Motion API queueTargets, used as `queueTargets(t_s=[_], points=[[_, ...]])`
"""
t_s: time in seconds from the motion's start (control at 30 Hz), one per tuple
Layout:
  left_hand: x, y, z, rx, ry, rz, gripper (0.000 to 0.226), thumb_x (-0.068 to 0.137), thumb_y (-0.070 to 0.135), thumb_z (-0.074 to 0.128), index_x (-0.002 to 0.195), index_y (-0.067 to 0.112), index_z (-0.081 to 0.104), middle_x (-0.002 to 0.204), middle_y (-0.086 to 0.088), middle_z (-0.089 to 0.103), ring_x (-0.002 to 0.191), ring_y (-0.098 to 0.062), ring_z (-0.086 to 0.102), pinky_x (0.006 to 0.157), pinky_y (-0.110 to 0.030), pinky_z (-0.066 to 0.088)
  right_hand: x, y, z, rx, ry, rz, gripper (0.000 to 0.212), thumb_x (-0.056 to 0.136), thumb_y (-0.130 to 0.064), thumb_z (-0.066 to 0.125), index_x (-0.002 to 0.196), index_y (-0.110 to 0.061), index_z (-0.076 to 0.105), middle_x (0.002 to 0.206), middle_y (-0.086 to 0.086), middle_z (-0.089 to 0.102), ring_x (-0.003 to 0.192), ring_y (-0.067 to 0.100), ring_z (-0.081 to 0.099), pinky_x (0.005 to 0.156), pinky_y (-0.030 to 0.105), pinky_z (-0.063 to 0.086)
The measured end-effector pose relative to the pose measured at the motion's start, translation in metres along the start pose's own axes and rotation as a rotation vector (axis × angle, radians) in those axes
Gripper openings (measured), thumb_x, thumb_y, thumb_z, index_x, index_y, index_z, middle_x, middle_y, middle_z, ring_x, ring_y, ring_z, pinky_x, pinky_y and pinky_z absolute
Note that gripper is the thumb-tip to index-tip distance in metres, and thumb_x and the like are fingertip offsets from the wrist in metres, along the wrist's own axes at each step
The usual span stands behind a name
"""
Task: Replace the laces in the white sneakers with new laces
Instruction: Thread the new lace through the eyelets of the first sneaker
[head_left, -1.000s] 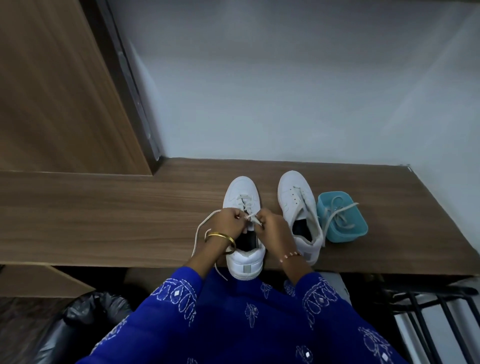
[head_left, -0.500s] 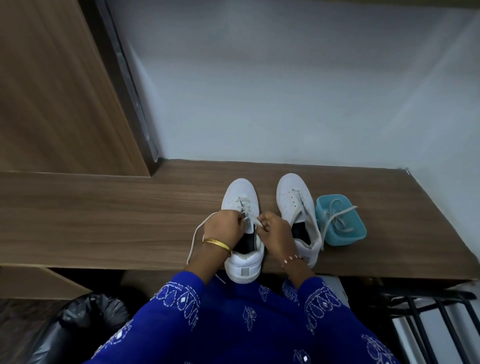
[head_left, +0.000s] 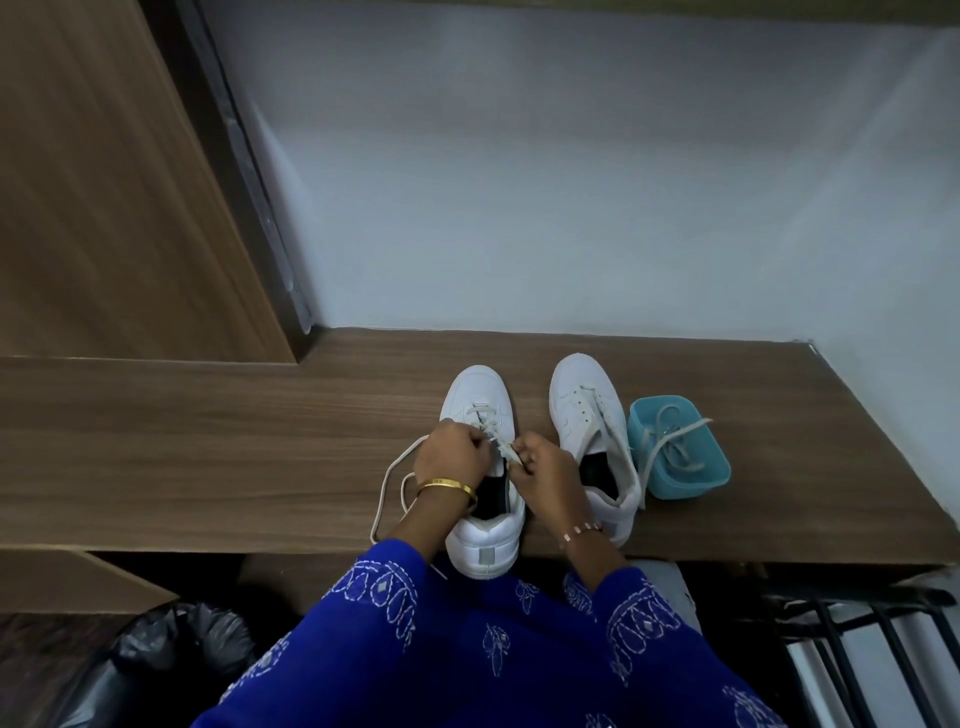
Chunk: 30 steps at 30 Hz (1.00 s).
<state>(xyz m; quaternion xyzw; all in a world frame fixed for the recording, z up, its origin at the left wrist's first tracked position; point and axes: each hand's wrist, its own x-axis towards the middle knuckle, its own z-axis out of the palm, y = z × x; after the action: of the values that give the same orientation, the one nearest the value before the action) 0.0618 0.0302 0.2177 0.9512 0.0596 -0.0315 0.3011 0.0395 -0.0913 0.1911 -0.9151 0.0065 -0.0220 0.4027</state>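
Two white sneakers stand toe-away on a wooden shelf (head_left: 208, 457). Over the left sneaker (head_left: 480, 395), partly laced near the toe, my left hand (head_left: 453, 457) has its fingers curled at the eyelets on the shoe's left side. My right hand (head_left: 545, 470) pinches the white lace (head_left: 506, 451) at the middle eyelets. The lace's loose part loops on the shelf to the left (head_left: 387, 483) and its end hangs over the front edge. The right sneaker (head_left: 587, 410) stands untouched, a lace trailing along its right side.
A small teal tub (head_left: 691, 480) holding a coiled lace stands right of the right sneaker. A grey wall rises behind, a wooden panel at the left. Below the shelf are a black bag (head_left: 156, 654) at the left and a black metal rack (head_left: 857, 639) at the right.
Both hands stay at the left sneaker's eyelets and have shifted only slightly. The camera has tipped a little, so the shoes sit lower in view.
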Motion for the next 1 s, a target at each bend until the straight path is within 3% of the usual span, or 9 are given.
queueTargets(t_s=[0.13, 0.33, 0.47, 0.6, 0.77, 0.9, 1.0], points=[[0.004, 0.001, -0.001, -0.056, -0.057, -0.025, 0.021, 0.086, 0.019, 0.056, 0.095, 0.016, 0.074, 0.1, -0.01, 0.07, 0.092, -0.028, 0.064, 0.073, -0.029, 0.049, 0.0, 0.001, 0.0, 0.004, 0.007, 0.001, 0.008, 0.084, -0.005, 0.057, 0.092, -0.006, 0.06, 0.074, 0.001, 0.059, 0.072, 0.018, 0.058, 0.069, 0.032, 0.048], [0.007, -0.001, 0.003, -0.019, -0.052, -0.016, 0.023, 0.085, 0.017, 0.054, 0.097, 0.016, 0.073, 0.112, -0.01, 0.063, 0.1, -0.028, 0.061, 0.08, -0.033, 0.049, 0.001, 0.002, 0.001, 0.004, -0.003, -0.01, 0.005, 0.084, -0.005, 0.057, 0.088, -0.008, 0.059, 0.073, 0.004, 0.061, 0.07, 0.019, 0.058, 0.068, 0.034, 0.048], [0.006, 0.001, 0.006, -0.179, -0.017, -0.091, 0.019, 0.083, 0.012, 0.057, 0.09, 0.014, 0.075, 0.095, -0.008, 0.072, 0.091, -0.025, 0.065, 0.073, -0.028, 0.05, 0.0, 0.004, 0.0, 0.019, -0.016, -0.021, 0.006, 0.085, -0.008, 0.056, 0.091, -0.009, 0.059, 0.075, 0.004, 0.063, 0.072, 0.02, 0.059, 0.07, 0.036, 0.05], [0.006, 0.006, 0.009, -0.309, -0.017, -0.189, 0.021, 0.082, 0.007, 0.055, 0.086, 0.013, 0.074, 0.093, -0.007, 0.072, 0.091, -0.024, 0.064, 0.069, -0.024, 0.044, -0.001, 0.003, -0.001, -0.002, -0.036, -0.04, 0.009, 0.086, -0.007, 0.054, 0.092, -0.01, 0.06, 0.075, 0.001, 0.062, 0.074, 0.021, 0.06, 0.07, 0.038, 0.05], [0.009, -0.001, 0.01, -0.474, -0.08, -0.195, 0.016, 0.083, 0.006, 0.058, 0.087, 0.007, 0.074, 0.097, -0.01, 0.071, 0.098, -0.024, 0.063, 0.08, -0.024, 0.044, -0.001, 0.006, 0.0, 0.041, -0.023, -0.024, 0.009, 0.085, -0.009, 0.059, 0.093, -0.007, 0.062, 0.08, 0.005, 0.066, 0.076, 0.02, 0.062, 0.073, 0.035, 0.051], [0.014, -0.006, 0.008, -0.371, -0.102, -0.13, 0.018, 0.083, 0.006, 0.059, 0.094, 0.006, 0.073, 0.102, -0.01, 0.071, 0.1, -0.024, 0.063, 0.079, -0.022, 0.044, 0.001, 0.001, -0.008, 0.205, -0.12, 0.082, 0.018, 0.084, -0.006, 0.063, 0.101, -0.004, 0.065, 0.086, -0.002, 0.062, 0.079, 0.009, 0.059, 0.072, 0.012, 0.047], [0.014, -0.007, 0.011, -0.189, -0.016, -0.116, 0.023, 0.08, 0.009, 0.059, 0.094, 0.016, 0.075, 0.103, -0.008, 0.07, 0.097, -0.028, 0.064, 0.08, -0.031, 0.052, 0.011, -0.006, -0.017, 0.362, -0.273, 0.251, 0.021, 0.089, -0.004, 0.054, 0.107, -0.003, 0.062, 0.089, 0.003, 0.064, 0.077, 0.012, 0.059, 0.068, 0.021, 0.05]])
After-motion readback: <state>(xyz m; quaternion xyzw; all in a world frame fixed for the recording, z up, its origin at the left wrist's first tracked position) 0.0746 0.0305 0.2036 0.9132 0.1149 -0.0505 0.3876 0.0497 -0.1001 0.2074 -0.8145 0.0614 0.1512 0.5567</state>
